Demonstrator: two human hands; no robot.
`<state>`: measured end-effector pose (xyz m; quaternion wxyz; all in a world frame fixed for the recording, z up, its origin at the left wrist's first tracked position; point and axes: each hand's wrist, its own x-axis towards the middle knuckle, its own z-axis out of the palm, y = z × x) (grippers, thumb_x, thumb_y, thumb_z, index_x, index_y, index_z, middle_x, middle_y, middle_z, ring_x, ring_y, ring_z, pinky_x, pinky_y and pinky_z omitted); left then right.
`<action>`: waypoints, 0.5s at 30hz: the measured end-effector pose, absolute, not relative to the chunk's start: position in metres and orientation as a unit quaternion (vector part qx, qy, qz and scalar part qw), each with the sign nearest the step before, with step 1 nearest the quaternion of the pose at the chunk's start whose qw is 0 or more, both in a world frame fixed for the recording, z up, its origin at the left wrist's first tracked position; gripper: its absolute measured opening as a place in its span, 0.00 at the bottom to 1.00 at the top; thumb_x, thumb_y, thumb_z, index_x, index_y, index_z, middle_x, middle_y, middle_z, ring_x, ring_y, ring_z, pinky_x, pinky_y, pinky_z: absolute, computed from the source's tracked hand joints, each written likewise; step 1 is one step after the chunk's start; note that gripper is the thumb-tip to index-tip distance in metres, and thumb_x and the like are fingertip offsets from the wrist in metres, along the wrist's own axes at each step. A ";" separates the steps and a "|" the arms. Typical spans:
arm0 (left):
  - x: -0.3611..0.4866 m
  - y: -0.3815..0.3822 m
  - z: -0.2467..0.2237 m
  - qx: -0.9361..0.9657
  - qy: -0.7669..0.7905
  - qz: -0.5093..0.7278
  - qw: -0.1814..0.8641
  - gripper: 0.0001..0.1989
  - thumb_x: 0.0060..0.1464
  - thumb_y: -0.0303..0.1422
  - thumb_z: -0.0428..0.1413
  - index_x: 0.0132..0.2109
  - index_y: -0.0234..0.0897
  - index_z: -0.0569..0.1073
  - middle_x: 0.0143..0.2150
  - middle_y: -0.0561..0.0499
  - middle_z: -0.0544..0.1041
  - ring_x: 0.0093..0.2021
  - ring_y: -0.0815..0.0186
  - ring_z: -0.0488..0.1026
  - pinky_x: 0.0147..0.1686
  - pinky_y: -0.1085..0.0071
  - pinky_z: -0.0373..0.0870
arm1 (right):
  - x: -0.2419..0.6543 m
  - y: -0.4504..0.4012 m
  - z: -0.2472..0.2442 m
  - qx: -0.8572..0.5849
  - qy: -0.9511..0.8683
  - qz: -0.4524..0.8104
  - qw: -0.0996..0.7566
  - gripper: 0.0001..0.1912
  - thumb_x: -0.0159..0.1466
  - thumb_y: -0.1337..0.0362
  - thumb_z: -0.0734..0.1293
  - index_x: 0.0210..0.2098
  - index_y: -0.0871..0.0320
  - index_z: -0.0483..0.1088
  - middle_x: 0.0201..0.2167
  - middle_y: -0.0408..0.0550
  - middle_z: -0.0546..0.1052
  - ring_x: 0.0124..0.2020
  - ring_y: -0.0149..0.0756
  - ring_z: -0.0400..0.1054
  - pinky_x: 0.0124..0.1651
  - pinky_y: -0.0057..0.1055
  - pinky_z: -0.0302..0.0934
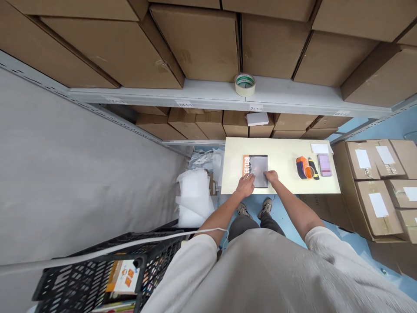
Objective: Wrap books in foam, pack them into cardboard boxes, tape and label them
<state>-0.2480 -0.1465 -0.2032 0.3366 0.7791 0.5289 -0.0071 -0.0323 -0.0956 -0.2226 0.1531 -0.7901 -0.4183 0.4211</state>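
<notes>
A book (pixel 259 164) with a dark grey cover and an orange strip down its left side lies flat on the pale yellow table (pixel 280 152). My left hand (pixel 246 184) rests on its lower left part, fingers stretched over the cover. At the book's right edge is my right hand (pixel 271 176), its thumb and fingers closed on the border. Farther right on the tabletop are an orange and dark blue tape dispenser (pixel 303 168), a black and yellow box cutter (pixel 313 168), a purple phone-like item (pixel 325 165) and a white slip (pixel 319 148).
Shelves with cardboard boxes (pixel 198 43) rise behind the table; a tape roll (pixel 245 84) sits on the shelf edge. White wrapping sheets (pixel 194 195) are piled left of the table. A black crate (pixel 81 278) holds books at lower left. Labelled cartons (pixel 378 208) stand at right.
</notes>
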 end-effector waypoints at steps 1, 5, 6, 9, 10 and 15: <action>-0.248 -0.146 -0.204 0.777 0.532 -0.002 0.337 0.32 0.68 0.30 0.49 0.77 0.41 0.65 0.81 0.43 0.62 0.81 0.45 0.54 0.77 0.46 0.54 | -0.035 -0.095 -0.222 -0.792 -0.410 0.428 0.149 0.08 0.60 0.56 0.68 0.29 0.53 0.72 0.25 0.45 0.75 0.30 0.41 0.71 0.34 0.33 0.64; -0.240 -0.145 -0.202 0.768 0.544 0.018 0.337 0.29 0.73 0.41 0.48 0.76 0.41 0.66 0.80 0.41 0.64 0.81 0.44 0.55 0.77 0.47 0.54 | -0.037 -0.093 -0.208 -0.780 -0.410 0.444 0.161 0.11 0.57 0.55 0.68 0.25 0.50 0.63 0.22 0.38 0.68 0.28 0.36 0.64 0.31 0.29 0.56; -0.236 -0.144 -0.200 0.766 0.545 0.022 0.339 0.29 0.74 0.43 0.48 0.76 0.41 0.66 0.80 0.41 0.64 0.80 0.44 0.55 0.77 0.46 0.54 | -0.034 -0.092 -0.203 -0.775 -0.416 0.444 0.169 0.11 0.56 0.56 0.68 0.25 0.50 0.62 0.22 0.37 0.66 0.29 0.35 0.63 0.31 0.29 0.55; -0.215 -0.138 -0.192 0.759 0.542 0.030 0.359 0.30 0.75 0.45 0.47 0.77 0.41 0.64 0.80 0.40 0.64 0.80 0.46 0.57 0.76 0.46 0.54 | -0.013 -0.091 -0.185 -0.769 -0.427 0.439 0.183 0.11 0.55 0.57 0.68 0.25 0.50 0.60 0.22 0.36 0.65 0.28 0.35 0.62 0.32 0.28 0.54; -0.206 -0.136 -0.189 0.756 0.540 0.032 0.370 0.30 0.75 0.45 0.47 0.77 0.41 0.64 0.79 0.40 0.65 0.80 0.47 0.58 0.76 0.46 0.54 | -0.004 -0.091 -0.179 -0.771 -0.426 0.436 0.184 0.11 0.55 0.57 0.68 0.25 0.50 0.60 0.22 0.35 0.65 0.28 0.35 0.61 0.32 0.29 0.54; -0.148 -0.127 -0.170 0.744 0.521 0.048 0.416 0.28 0.75 0.45 0.49 0.75 0.43 0.63 0.79 0.42 0.67 0.79 0.50 0.61 0.76 0.48 0.56 | 0.049 -0.088 -0.148 -0.787 -0.435 0.398 0.183 0.09 0.55 0.58 0.67 0.27 0.50 0.60 0.22 0.36 0.66 0.29 0.36 0.61 0.34 0.30 0.54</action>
